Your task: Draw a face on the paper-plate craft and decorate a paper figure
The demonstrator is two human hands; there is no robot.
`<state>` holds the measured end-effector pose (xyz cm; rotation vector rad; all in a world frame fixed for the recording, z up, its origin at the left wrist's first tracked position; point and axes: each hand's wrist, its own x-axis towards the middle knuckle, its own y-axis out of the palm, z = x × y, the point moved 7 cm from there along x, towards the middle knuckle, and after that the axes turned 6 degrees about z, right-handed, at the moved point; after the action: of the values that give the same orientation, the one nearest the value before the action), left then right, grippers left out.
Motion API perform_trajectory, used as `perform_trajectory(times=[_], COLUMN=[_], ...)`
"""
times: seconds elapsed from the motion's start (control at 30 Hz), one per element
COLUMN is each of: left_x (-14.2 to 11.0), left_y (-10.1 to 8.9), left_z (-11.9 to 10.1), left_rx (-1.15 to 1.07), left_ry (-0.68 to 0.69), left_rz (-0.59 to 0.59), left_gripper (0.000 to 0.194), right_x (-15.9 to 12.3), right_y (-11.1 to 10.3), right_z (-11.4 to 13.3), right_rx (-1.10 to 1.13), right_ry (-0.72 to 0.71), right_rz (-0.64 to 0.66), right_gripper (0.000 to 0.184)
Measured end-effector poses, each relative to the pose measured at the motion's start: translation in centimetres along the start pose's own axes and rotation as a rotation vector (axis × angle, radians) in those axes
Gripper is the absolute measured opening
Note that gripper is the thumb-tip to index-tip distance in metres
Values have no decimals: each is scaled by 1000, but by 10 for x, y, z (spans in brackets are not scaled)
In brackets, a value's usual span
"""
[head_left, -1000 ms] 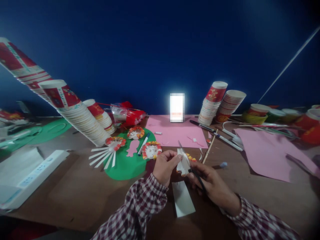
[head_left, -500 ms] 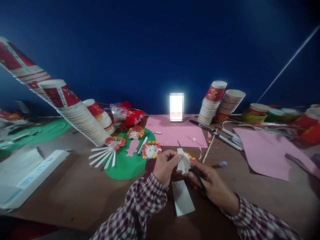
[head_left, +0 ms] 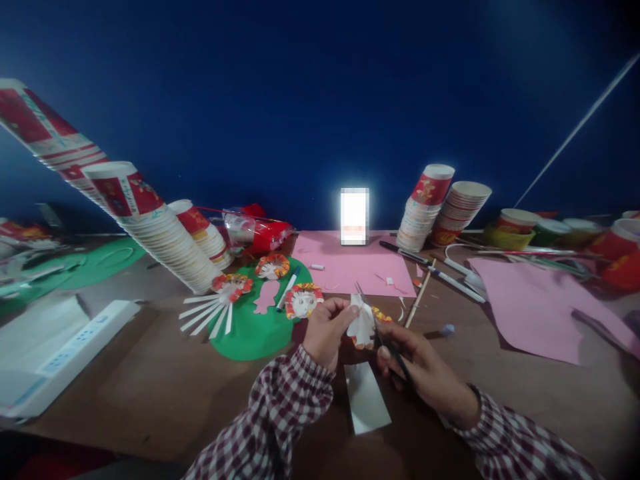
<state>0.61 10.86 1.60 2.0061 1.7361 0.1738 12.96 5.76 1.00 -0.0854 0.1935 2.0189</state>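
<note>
1. A person in checked sleeves works at a brown counter (head_left: 150, 387), both hands just right of a green paper oval (head_left: 255, 343), the landmark here.
2. The left hand (head_left: 325, 333), nearest the green oval, is nearly closed, thumb and fingertips pinching a white paper piece (head_left: 361, 325).
3. That piece, its lower edge showing orange, sits right of the green oval, between the two hands.
4. The right hand (head_left: 425, 363), farther right of the oval, curls its fingers around the dark handles of a pair of scissors (head_left: 400, 367); the tips point away from the person, slightly parted, beyond the paper. Whether the blades bite into it cannot be told.
5. A white card (head_left: 369, 403) lies on the counter to the right of the oval and nearer the person.
6. On the green oval rest a pink paper cutout (head_left: 267, 297) and a marker (head_left: 287, 290); one patterned round cutout (head_left: 304, 305) overlaps its right edge.
7. At the oval's left edge, a fringed cutout (head_left: 233, 290) fans white strips outward.
8. Behind the oval and to its right spreads a pink sheet (head_left: 345, 267); to its left and behind leans a tall stack of paper cups (head_left: 160, 233).
</note>
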Motion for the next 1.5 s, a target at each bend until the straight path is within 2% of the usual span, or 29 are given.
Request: perform_trajectory(times=[0.67,0.97,1.23,1.37,1.5], left_x=[-1,-2,0,2,1], left_y=[-1,2,-1,1,4], left_z=[0,3,-3,-1,3], left_rx=[11,-8,-42,-47,-32], left_ry=[-33,-40,28,14,-16], left_rz=[-12,-4,-7,26,69], left_gripper=[42,43,37,35,42], right_x=[0,-2,-1,-2,-1], right_y=[0,2,-11,-17,-23], right_z=[-1,1,2,1,8], right_rx=[-24,-78,30,31,3], right_ry=[-5,-23,42,29,-46], right_rz=[-9,-73,-183,-198,-256], right_gripper=[30,26,47,47,44])
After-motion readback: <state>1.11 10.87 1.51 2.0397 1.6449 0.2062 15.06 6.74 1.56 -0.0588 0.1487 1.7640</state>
